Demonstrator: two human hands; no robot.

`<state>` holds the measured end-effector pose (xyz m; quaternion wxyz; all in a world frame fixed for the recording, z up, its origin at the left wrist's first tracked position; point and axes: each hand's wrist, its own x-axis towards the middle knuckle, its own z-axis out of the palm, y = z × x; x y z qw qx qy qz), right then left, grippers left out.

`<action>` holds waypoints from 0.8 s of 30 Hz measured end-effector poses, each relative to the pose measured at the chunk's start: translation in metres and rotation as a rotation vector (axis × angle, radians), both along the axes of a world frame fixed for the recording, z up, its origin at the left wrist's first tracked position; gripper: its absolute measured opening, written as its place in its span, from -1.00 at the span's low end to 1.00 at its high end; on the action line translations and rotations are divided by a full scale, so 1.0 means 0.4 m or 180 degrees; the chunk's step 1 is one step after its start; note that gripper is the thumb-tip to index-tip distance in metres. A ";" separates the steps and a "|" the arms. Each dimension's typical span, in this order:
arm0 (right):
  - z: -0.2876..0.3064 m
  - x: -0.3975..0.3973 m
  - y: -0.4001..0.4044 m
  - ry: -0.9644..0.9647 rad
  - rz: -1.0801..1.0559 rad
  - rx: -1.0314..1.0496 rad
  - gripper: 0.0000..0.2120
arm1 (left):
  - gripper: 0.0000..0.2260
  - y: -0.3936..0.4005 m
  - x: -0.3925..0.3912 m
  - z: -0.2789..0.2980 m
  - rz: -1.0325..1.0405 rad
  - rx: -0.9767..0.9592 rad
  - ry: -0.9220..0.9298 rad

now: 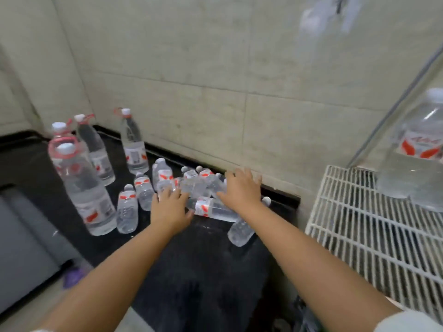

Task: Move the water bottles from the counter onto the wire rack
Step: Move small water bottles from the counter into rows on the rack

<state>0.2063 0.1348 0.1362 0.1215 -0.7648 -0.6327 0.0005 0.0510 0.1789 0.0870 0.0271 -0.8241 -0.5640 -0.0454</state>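
Bottles of clear plastic with white caps and red-and-white labels crowd the back of the black stone desk [203, 264], against the pale tiled wall [215, 68]. A cluster of small bottles [191, 183] sits in the middle, some upright, several tipped over; one small lying bottle [215, 209] rests on its side between the two hands, and another small toppled bottle [239, 230] lies just beside the right forearm. The left hand [171, 207] reaches over the cluster with its fingers [167, 192] spread, touching the bottles at the front; whether it grips one is unclear through the blur. The right hand [239, 190] lies palm down on the pile, its fingers apart and not closed around anything. To the left stand four tall bottles with pink carry rings [84, 183], upright and near the corner. On the right, the white wire rack [359, 224] carries one large clear bottle [417, 149], standing at its far edge.
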 end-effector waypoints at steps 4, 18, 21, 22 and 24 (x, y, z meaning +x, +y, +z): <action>-0.157 -0.110 0.133 0.0158 -0.0129 -0.0377 -0.59 | -0.53 0.117 -0.161 -0.121 0.0230 -0.0497 0.0086; -0.446 0.012 0.269 0.0667 -0.2340 -0.1047 -0.32 | -0.39 0.401 -0.287 -0.360 0.1298 -0.0993 -0.0502; -0.464 0.029 0.260 0.0963 -0.2387 -0.1037 -0.31 | -0.45 0.420 -0.282 -0.394 0.1375 -0.0817 -0.0509; -0.468 0.032 0.257 0.0955 -0.2368 -0.0999 -0.32 | -0.48 0.422 -0.284 -0.405 0.1348 -0.0760 -0.0480; -0.472 0.036 0.252 0.0957 -0.2378 -0.0901 -0.35 | -0.49 0.422 -0.291 -0.416 0.1317 -0.0726 -0.0449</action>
